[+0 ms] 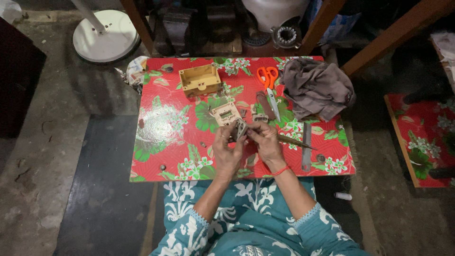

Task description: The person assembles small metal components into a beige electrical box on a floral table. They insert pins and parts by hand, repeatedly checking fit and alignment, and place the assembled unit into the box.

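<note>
At the near edge, patterned teal sleeves [246,227] are seen, with both forearms reaching forward over a low tabletop [156,142] covered in red flowered cloth. A small grey metal part [240,129] is held above the middle of the tabletop, pinched between both hands: the grip of the left hand [228,150] is closed on its left side, and the grip of the right hand [265,141] is closed on its right side, a red thread [280,170] being worn at that wrist. Just beside the right hand, a thin pointed tool [296,141] is laid, and a flat grey metal bar [306,152] lies further right. Directly beyond the hands, a cream plastic plate [226,114] is seen, with small metal pieces [258,116] near it. Further back, a yellow plastic box [200,79] stands open, orange-handled scissors [268,80] lie to its right, and a crumpled grey cloth [316,87] rests at the far right corner. Beyond the tabletop, a white round stand base [105,35] is set on the floor.
</note>
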